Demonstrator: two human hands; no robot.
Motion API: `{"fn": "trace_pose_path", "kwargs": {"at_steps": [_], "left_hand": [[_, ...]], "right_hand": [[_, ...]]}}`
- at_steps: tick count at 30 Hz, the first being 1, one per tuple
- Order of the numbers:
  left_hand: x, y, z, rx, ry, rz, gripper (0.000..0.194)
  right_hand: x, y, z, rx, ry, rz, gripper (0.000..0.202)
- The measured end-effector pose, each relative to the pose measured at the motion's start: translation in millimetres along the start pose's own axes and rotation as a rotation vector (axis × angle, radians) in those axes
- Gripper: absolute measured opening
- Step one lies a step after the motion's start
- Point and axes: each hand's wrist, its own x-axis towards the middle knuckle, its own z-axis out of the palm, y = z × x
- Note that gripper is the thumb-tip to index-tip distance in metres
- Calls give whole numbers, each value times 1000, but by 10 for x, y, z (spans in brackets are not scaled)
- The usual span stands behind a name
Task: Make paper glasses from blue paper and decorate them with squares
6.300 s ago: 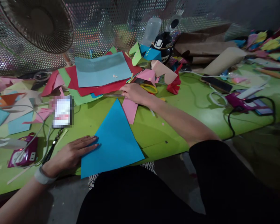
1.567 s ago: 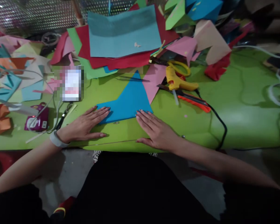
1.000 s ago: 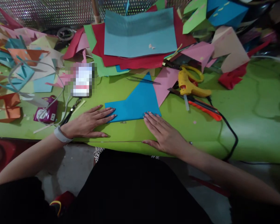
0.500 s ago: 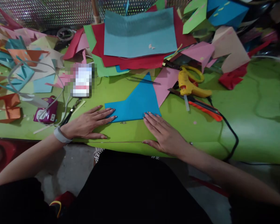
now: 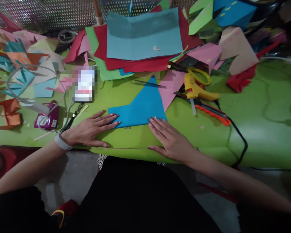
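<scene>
One folded blue paper sheet (image 5: pixel 143 106)

Near the front edge of the tabletop (image 5: pixel 232 136), the blue sheet (image 5: pixel 138 111) before you is smooth, matt paper, and the teal sheet (image 5: pixel 140 34) towards the back edge has the same finish. The tabletop itself looks slick, with a soft sheen, and to your left the purple case (image 5: pixel 52 117) shines like glossy plastic. Your yellow glue gun (image 5: pixel 191 86) is smooth plastic, the perforated panel (image 5: pixel 50 16) beyond the back edge looks metal, and your sleeves (image 5: pixel 16 208) are matt cloth.
</scene>
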Motion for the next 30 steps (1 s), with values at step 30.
{"fn": "trace_pose_path", "kwargs": {"at_steps": [30], "left_hand": [[300, 186, -90, 213, 177, -40, 84]], "right_hand": [[77, -3, 14, -54, 26, 28, 78]]}}
